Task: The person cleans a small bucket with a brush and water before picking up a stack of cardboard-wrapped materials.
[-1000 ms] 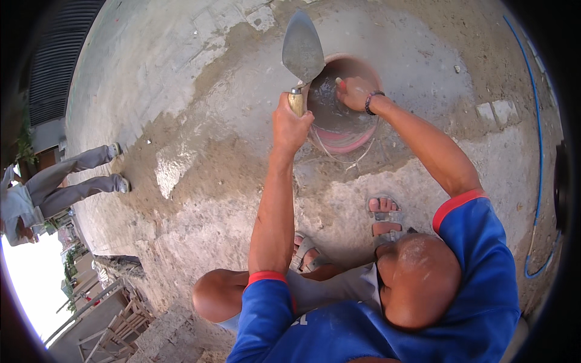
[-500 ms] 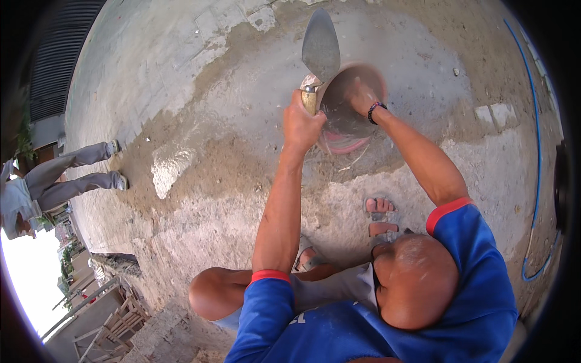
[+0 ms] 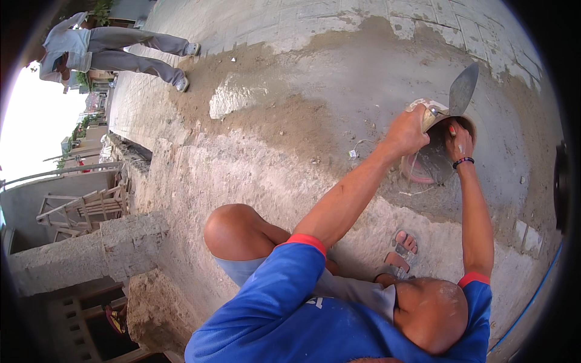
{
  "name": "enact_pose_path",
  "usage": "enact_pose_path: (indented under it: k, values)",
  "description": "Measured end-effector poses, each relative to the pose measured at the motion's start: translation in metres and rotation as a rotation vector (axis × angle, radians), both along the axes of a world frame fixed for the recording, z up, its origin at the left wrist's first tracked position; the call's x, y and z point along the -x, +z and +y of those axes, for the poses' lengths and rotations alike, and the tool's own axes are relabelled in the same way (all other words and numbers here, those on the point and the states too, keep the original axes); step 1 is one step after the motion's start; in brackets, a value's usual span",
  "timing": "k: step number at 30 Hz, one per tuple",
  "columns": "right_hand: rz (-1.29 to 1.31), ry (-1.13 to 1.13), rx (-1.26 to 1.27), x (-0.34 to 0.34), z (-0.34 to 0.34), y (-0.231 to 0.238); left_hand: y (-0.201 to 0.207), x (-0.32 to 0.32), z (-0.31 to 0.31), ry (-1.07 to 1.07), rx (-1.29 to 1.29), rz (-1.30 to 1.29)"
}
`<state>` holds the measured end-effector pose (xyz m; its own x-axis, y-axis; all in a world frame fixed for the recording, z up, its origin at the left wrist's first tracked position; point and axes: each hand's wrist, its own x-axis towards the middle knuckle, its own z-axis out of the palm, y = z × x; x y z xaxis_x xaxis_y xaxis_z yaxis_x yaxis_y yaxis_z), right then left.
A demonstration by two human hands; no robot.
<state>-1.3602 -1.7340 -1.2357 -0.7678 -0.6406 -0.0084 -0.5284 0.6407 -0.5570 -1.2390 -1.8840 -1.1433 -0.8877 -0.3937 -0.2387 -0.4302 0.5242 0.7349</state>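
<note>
My left hand [image 3: 407, 131] is closed round the wooden handle of a trowel [image 3: 463, 91]. The grey, pointed blade stands above the rim of a pinkish bucket [image 3: 419, 175] on the wet ground. That hand also lies against the bucket's edge. My right hand [image 3: 461, 145], with a dark beaded band at the wrist, is inside the bucket mouth near the far side. Its fingers are bent round a small thing with an orange-red end, too little of which shows to name. The bucket's inside is smeared grey, and my hands partly cover it.
Wet grey cement and sand [image 3: 363, 78] spread round the bucket. A thin pale cord [image 3: 362, 145] lies left of it. My sandalled foot [image 3: 404, 245] is close by. At upper left a person [image 3: 115, 48] stands. A blue hose [image 3: 526, 305] runs at right; wooden frames [image 3: 85, 209] lie left.
The view has swung, so bucket and hands appear farther right. My right hand's fingers, spread inside the bucket before, are now bent round an orange-red-ended thing. My left hand keeps the trowel.
</note>
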Motion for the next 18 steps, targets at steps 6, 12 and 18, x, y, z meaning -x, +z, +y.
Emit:
enact_pose_path:
  k: [6, 12, 18]
  values:
    - [-0.31, -0.332, -0.073, 0.019, 0.001, -0.094, -0.005, 0.011, 0.014, -0.061, 0.003, 0.069]
    - [-0.919, -0.432, 0.201, -0.003, -0.006, -0.078, -0.012, 0.01, -0.001, -0.058, 0.041, 0.022]
    - [-1.183, -0.412, 0.705, -0.011, -0.018, -0.001, -0.019, 0.021, -0.008, -0.073, 0.07, 0.064]
